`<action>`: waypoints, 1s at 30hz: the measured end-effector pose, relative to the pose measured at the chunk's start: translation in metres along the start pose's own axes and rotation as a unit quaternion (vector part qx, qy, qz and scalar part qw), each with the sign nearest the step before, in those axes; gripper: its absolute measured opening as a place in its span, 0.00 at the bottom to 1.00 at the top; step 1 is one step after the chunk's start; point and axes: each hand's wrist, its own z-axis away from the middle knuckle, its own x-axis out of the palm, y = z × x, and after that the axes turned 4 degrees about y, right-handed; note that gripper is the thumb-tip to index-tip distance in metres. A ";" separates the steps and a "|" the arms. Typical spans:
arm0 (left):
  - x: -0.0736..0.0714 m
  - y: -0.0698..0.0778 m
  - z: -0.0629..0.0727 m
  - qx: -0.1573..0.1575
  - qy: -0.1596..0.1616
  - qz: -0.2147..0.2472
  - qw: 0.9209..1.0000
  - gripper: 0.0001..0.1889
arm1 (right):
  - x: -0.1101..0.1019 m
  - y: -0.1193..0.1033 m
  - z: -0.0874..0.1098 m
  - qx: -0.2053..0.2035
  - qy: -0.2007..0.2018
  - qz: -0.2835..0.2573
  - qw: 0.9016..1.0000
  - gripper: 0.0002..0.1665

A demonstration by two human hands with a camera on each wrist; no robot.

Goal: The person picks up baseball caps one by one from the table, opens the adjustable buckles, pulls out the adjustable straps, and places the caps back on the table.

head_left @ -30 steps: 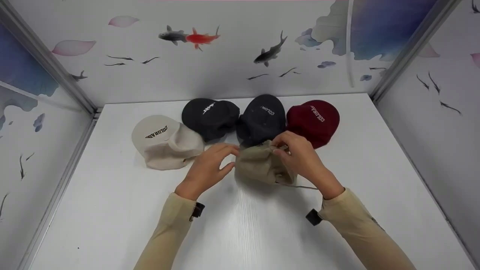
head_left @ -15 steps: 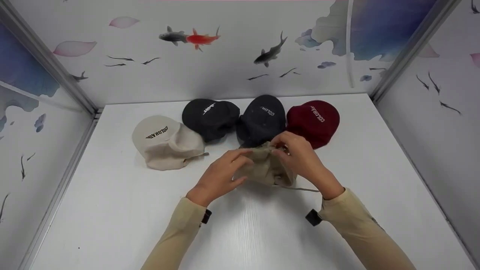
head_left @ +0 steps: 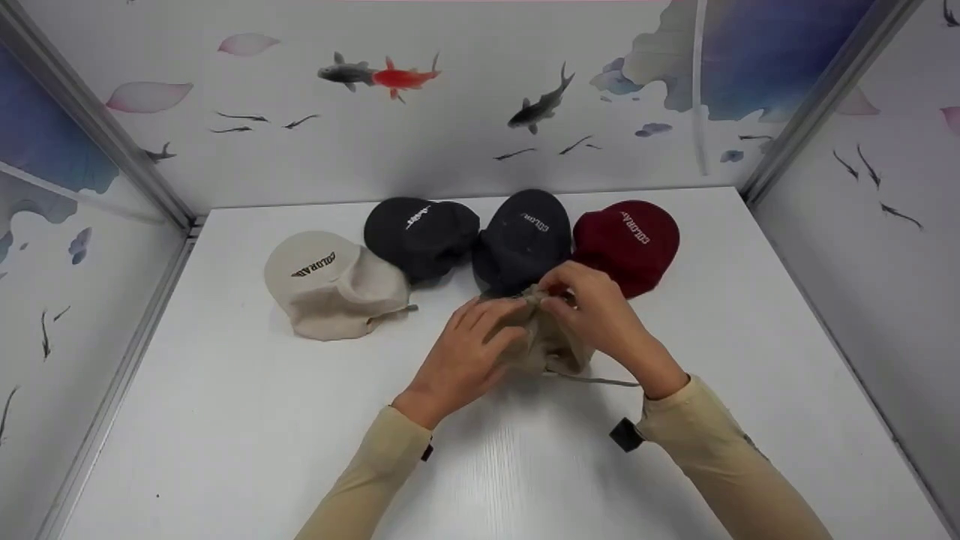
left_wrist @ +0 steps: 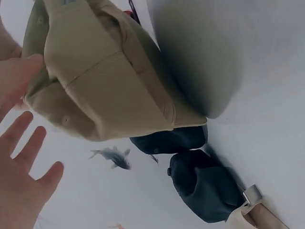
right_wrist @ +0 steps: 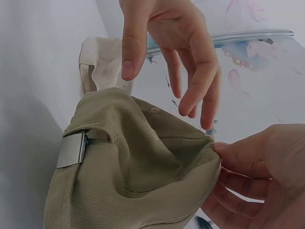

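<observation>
An olive-khaki baseball cap (head_left: 553, 337) stands crumpled at the front of a group of caps. My right hand (head_left: 600, 307) pinches the top of its crown between thumb and fingers, clearly seen in the right wrist view, where the right hand (right_wrist: 269, 176) is at the cap's peak. Beside the crown hovers my left hand (head_left: 472, 345), its fingers loosely bent and apart. In the right wrist view the left hand (right_wrist: 176, 43) hangs over the cap (right_wrist: 119, 157) without gripping it. A metal strap buckle (right_wrist: 72, 150) shows at the cap's back edge.
Behind lie a cream cap (head_left: 337, 300), a black cap (head_left: 416, 232), a dark navy cap (head_left: 525, 232) and a dark red cap (head_left: 630, 240). They rest on a white table (head_left: 225, 420). Printed panels (head_left: 465, 135) enclose the back and sides.
My left hand has moved right, from near the cream cap to the khaki cap's crown. The right hand has stayed at the crown, keeping its pinch.
</observation>
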 end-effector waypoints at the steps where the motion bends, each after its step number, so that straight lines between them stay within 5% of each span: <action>1: 0.001 0.001 0.000 0.005 0.005 -0.002 1.000 0.21 | 0.000 0.000 0.000 0.000 0.001 0.001 1.000 0.06; 8: 0.007 0.004 0.000 0.030 0.007 -0.008 0.999 0.18 | 0.000 -0.003 -0.001 0.002 0.002 -0.005 1.000 0.05; 17: 0.010 0.005 0.002 0.026 -0.022 -0.025 0.999 0.17 | 0.000 -0.005 0.000 0.008 -0.007 -0.012 1.000 0.06; 30: 0.006 0.005 0.003 0.026 -0.019 -0.015 0.999 0.06 | 0.001 -0.004 -0.001 0.003 -0.008 -0.013 1.000 0.06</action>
